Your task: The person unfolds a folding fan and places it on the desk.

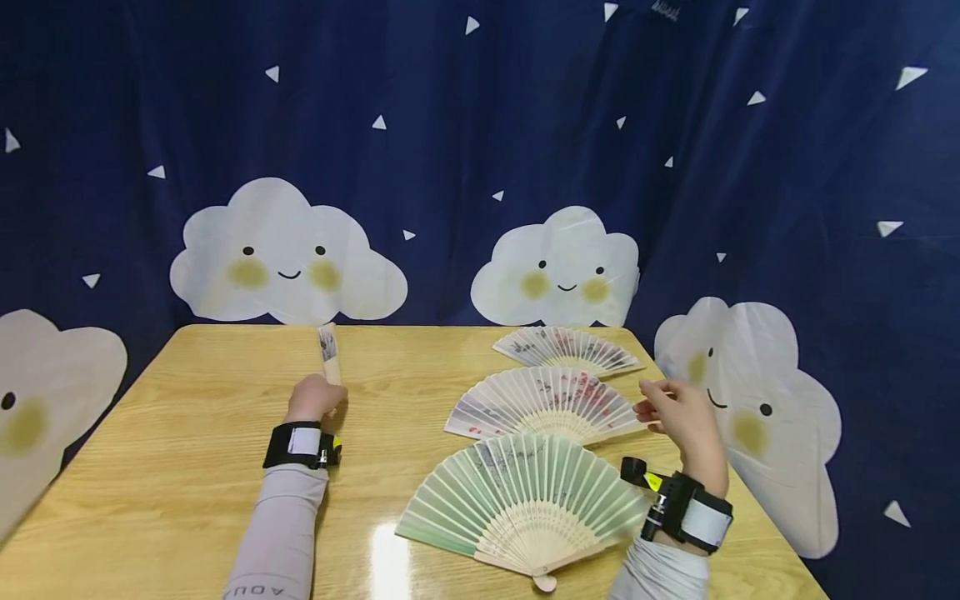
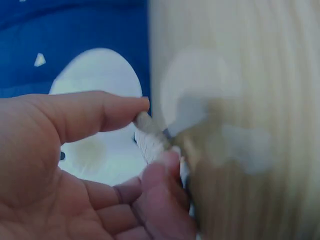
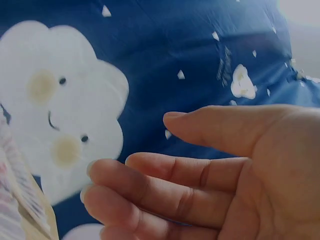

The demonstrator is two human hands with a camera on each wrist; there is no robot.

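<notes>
My left hand (image 1: 313, 398) pinches the near end of a folded hand fan (image 1: 328, 346) over the left part of the table; a dark print shows on its far part. In the left wrist view, thumb and fingers grip the fan's pale end (image 2: 151, 131), which is blurred. My right hand (image 1: 682, 417), fingers loosely bent and nothing between them, is by the right tip of an open pale fan with red flowers (image 1: 536, 400). Nearer lies an open green fan (image 1: 525, 492), its pivot toward me. A smaller open fan (image 1: 562, 346) lies at the back right.
The wooden table (image 1: 187, 467) reaches back to a dark blue curtain (image 1: 450, 100) with white triangles and smiling clouds (image 1: 288, 242). Its right edge runs close beside my right hand. The three open fans lie in a row from front to back, right of the middle.
</notes>
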